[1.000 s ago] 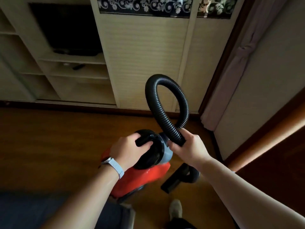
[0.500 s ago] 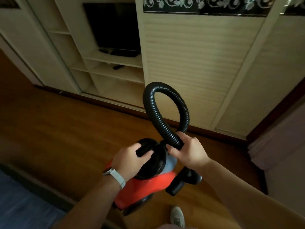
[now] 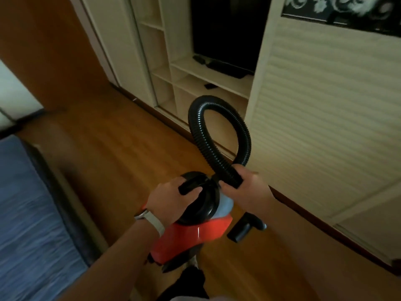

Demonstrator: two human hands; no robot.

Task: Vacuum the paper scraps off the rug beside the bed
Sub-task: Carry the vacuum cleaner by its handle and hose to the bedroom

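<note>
I carry a small red vacuum cleaner (image 3: 191, 237) with a black top above the wooden floor. My left hand (image 3: 169, 198), a watch on its wrist, grips the black handle (image 3: 193, 185) on the top. My right hand (image 3: 247, 187) grips the black ribbed hose (image 3: 219, 131), which loops up in front of me. The hose's black nozzle (image 3: 243, 230) hangs below my right hand. No rug or paper scraps are in view.
A bed with a blue cover (image 3: 28, 224) fills the lower left. A cream wardrobe (image 3: 325, 105) with open shelves and a dark television (image 3: 225, 33) stands ahead and to the right. Wooden floor (image 3: 121, 153) runs between bed and wardrobe. My foot (image 3: 193, 276) shows below the vacuum.
The view has swung left: the wardrobe and shelves slid right, the curtain left the frame and the blue bed came in at the lower left. Both hands keep their hold.
</note>
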